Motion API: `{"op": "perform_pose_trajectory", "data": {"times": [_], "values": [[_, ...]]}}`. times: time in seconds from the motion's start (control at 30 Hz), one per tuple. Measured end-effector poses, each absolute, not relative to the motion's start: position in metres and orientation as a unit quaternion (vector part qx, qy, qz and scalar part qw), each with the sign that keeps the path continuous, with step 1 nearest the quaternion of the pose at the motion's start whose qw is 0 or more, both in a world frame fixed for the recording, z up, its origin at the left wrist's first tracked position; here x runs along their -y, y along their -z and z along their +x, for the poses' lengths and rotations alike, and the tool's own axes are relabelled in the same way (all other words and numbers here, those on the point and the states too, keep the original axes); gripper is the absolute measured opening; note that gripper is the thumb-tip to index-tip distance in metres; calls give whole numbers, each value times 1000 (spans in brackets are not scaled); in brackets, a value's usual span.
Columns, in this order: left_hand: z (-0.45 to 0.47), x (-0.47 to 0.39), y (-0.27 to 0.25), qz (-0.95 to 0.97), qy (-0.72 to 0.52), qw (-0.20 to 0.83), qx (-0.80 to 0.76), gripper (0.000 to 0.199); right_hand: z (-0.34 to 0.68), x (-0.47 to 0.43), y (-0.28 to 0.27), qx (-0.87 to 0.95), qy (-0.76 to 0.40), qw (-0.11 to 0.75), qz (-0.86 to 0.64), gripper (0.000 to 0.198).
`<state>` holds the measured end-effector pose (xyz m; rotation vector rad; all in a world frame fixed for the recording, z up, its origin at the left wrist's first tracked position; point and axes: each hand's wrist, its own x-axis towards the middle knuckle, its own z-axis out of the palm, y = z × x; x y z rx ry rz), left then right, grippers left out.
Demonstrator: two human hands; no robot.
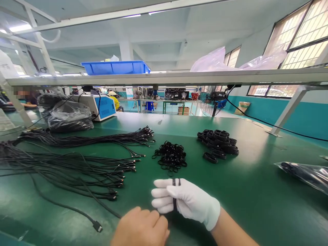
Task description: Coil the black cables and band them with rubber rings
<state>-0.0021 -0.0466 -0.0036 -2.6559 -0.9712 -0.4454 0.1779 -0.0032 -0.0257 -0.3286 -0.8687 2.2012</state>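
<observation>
Seemingly part-done: coils [220,136] piled, many cables [84,140] uncoiled; right fingers [161,193] and thumb [171,190] clamp black loops [175,204], left fingers [160,222] curled, grip hidden

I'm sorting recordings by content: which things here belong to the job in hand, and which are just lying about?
Likely part of the job:
- right hand, gloved, black strands across its fingers
- left hand, bare, beside it
- loose cables
- small black loops
- coiled cables

Likely just lying about:
- blue bin
- blue-and-white machine
- fan

Unclear: plastic bag, right.
</observation>
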Motion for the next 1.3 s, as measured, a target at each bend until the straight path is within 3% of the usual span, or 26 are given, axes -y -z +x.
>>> {"op": "perform_pose_trajectory", "data": {"times": [0.17,0.23,0.3,0.37,0.5,0.57,0.67,0.77,0.9,1.03,1.17,1.23,1.3], "values": [[-6,7,-33,-844,163,-227,457,7,167,18,44,383,-892,218,-102,45],[-5,-6,-26,-790,188,-381,441,8,163,21,46,357,-904,222,-84,43],[-3,-11,-6,-754,215,-452,424,12,160,22,42,318,-911,254,-60,34],[-6,-11,19,-772,232,-401,435,21,158,20,34,279,-913,296,-29,31],[-21,-2,53,-842,185,-77,501,27,163,9,17,255,-872,417,-9,37],[-23,8,57,-854,161,32,494,28,168,3,16,257,-841,474,-40,33],[-12,27,56,-880,152,96,439,26,172,-2,23,276,-805,505,-144,31],[3,40,50,-884,172,120,418,26,171,1,33,304,-788,479,-240,47],[2,33,18,-896,145,57,415,11,164,10,42,373,-824,361,-226,37],[-16,14,-19,-872,120,-156,448,4,157,19,54,377,-888,223,-138,42],[-20,6,-10,-762,179,-423,456,6,152,22,68,379,-892,222,-110,34],[-17,7,7,-726,239,-448,464,10,149,22,67,378,-890,237,-95,29],[-15,10,24,-733,280,-398,476,21,146,20,57,405,-875,257,-65,28]]}}
